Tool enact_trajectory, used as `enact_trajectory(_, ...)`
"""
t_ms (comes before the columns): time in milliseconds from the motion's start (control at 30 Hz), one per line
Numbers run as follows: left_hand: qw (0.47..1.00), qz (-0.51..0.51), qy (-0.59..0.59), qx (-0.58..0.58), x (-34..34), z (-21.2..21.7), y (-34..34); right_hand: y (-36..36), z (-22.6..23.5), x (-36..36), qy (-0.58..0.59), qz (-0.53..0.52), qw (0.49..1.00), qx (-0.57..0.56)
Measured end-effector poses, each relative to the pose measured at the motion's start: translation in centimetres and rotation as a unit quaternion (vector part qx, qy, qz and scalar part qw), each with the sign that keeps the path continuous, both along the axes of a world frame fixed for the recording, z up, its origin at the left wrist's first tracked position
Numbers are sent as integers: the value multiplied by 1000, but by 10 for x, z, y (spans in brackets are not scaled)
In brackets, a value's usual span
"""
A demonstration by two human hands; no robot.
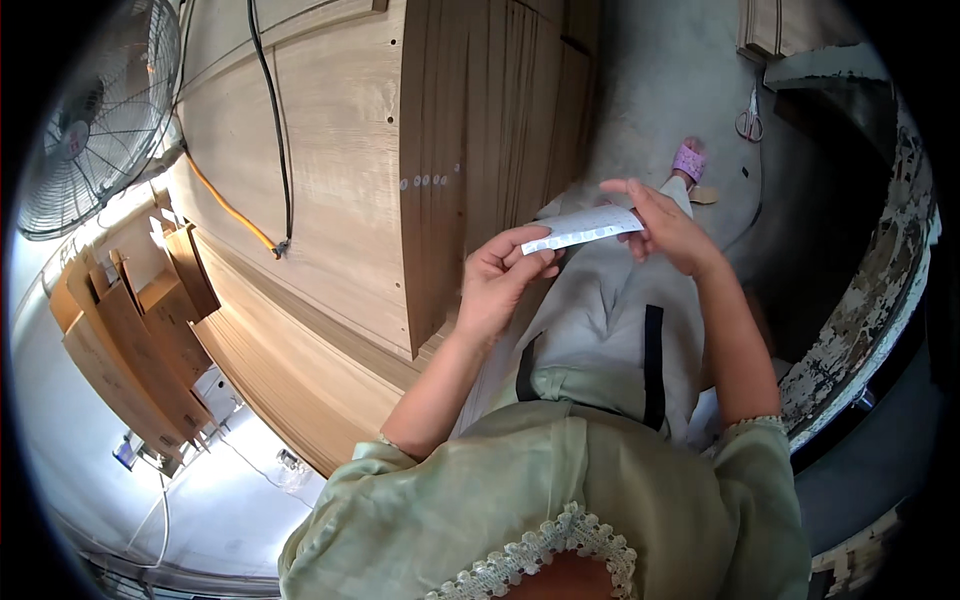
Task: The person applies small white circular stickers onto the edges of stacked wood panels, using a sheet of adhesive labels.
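Observation:
A narrow white sheet (pixel 580 230) with rows of small pale round stickers stretches between my two hands, bowed slightly upward. My left hand (pixel 503 278) pinches its left end between thumb and fingers. At the other end is my right hand (pixel 668 228), its upper finger stretched out and apart from the sheet, its lower fingertips touching or close beside the sheet's end. Left of the hands stands a tall stack of wood-coloured boards (pixel 490 110). Several small round white spots (pixel 422 182) run in a row across the board edges.
A caged fan (pixel 90 125) stands far left, near a black cable (pixel 272 110) and an orange cable (pixel 230 212). Cardboard pieces (pixel 130 350) lean below. Scissors (pixel 749 122) hang at upper right, above a worn curved edge (pixel 850 330). A foot in a pink slipper (pixel 690 160) shows ahead.

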State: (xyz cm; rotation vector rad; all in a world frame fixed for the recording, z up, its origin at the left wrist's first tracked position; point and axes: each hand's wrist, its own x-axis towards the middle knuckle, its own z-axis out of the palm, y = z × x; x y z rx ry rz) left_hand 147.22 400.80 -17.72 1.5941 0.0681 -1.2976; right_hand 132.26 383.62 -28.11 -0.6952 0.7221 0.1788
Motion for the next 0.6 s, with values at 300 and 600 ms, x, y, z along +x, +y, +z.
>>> enact_trajectory(300,994,-4,111,6,-11,22,-27,17,30,-7,-92,-87,988,-84)
enact_trajectory(600,998,-58,26,7,-24,35,-34,12,62,-35,-122,-118,984,-53)
